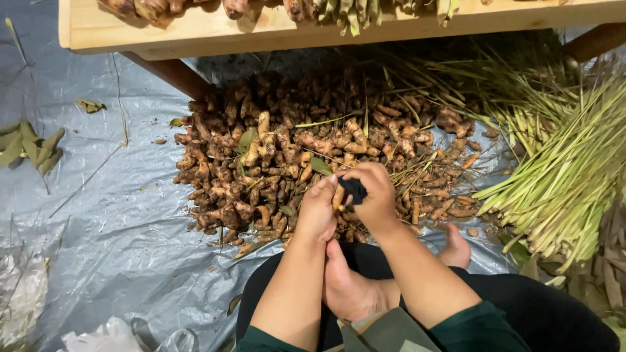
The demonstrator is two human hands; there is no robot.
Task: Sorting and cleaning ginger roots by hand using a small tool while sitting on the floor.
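Note:
A big heap of brown-orange turmeric roots (280, 156) lies on a grey plastic sheet (111, 221) in front of me. My left hand (317, 212) is closed around one root (338, 196) at the near edge of the heap. My right hand (373, 195) grips a small black tool or handle (355, 190) pressed against that same root; what the black thing is stays unclear. Both hands touch each other over the pile. My bare feet (352, 287) rest just below the hands.
A pale wooden bench (215, 29) with roots and green stalks on it runs across the top. A large bundle of green lemongrass-like stalks (561, 169) lies at the right. Loose leaves (29, 146) sit at the far left, crumpled plastic (111, 336) at the bottom left.

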